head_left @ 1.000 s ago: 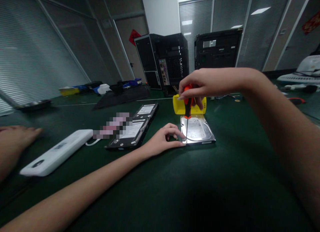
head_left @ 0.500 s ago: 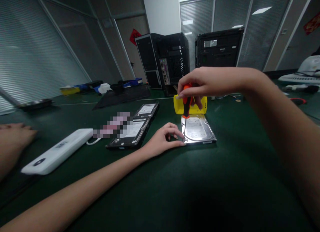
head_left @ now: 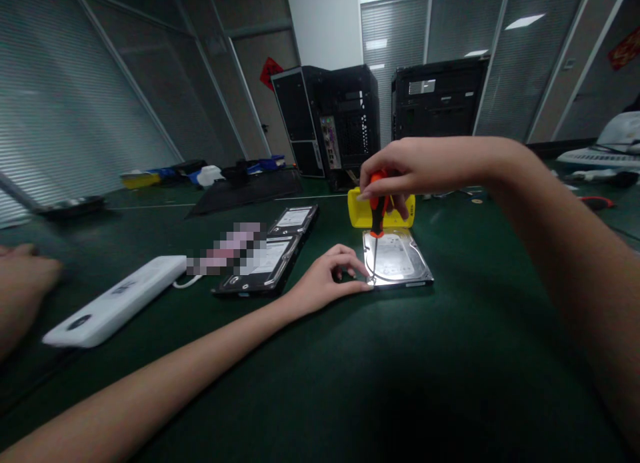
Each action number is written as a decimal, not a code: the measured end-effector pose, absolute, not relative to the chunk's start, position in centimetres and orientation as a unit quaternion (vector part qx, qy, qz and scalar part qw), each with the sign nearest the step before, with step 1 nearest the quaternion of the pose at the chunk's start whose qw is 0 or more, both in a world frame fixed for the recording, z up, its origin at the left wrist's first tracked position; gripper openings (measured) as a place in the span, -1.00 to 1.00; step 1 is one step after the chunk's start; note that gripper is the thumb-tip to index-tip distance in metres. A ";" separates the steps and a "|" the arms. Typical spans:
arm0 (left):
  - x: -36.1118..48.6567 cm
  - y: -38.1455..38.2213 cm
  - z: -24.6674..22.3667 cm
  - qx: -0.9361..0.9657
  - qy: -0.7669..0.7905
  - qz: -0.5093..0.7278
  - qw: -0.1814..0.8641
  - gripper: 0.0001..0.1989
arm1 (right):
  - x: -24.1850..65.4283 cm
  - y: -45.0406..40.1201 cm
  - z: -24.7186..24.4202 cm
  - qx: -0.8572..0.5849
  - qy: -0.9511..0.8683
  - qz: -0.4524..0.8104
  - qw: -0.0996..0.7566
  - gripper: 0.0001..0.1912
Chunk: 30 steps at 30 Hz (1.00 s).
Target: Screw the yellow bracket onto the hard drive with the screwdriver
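Note:
A silver hard drive (head_left: 397, 260) lies flat on the dark green table. At its near left corner, the thumb and fingertips of my left hand (head_left: 336, 276) grip the edge. My right hand (head_left: 393, 173) is wrapped round the orange and black handle of a screwdriver (head_left: 379, 213) from above. The screwdriver's shaft points down, leaning slightly, and its tip rests at the same corner of the drive, near my left fingertips. Any screw under the tip is too small to make out. Just behind the drive stands a yellow plastic bin (head_left: 356, 210).
Left of my left hand lie two black hard drives (head_left: 265, 266) (head_left: 295, 220) and a white power strip (head_left: 117, 303). Another person's hand (head_left: 30, 276) is at the far left. Black computer cases (head_left: 345, 116) stand behind. Pliers-like red handles (head_left: 597, 202) lie far right.
My right hand and the screwdriver have shifted slightly to the right, the tip staying at the drive's corner. My left hand has barely moved. The other person's hand has drawn a little left.

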State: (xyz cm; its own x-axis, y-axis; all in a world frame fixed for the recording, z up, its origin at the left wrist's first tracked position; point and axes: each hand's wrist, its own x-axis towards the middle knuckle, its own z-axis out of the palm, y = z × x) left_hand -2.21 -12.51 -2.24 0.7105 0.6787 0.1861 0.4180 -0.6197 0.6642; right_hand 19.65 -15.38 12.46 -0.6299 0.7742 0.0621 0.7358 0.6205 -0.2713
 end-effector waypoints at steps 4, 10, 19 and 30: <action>-2.2 -12.5 -2.3 0.873 0.316 0.217 0.300 -0.74 | 19.8 -15.4 12.5 -0.422 -0.896 0.109 0.087 -0.58; -2.2 -12.6 -2.3 0.870 0.317 0.219 0.306 -0.70 | 19.9 -15.3 12.4 -0.425 -0.895 0.097 0.094 -0.56; -2.1 -12.9 -2.0 0.873 0.315 0.213 0.304 -0.74 | 19.7 -15.2 12.4 -0.418 -0.897 0.116 0.086 -0.57; -2.2 -12.8 -1.9 0.879 0.308 0.205 0.301 -0.74 | 19.8 -15.2 12.3 -0.409 -0.902 0.106 0.088 -0.58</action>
State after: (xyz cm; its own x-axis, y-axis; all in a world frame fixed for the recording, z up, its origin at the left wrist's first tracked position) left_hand -2.19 -12.83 -1.92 0.7260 0.6653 0.1741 0.4184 -0.6281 0.6561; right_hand 19.79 -15.23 12.32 -0.6494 0.7571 0.0715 0.7200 0.6424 -0.2626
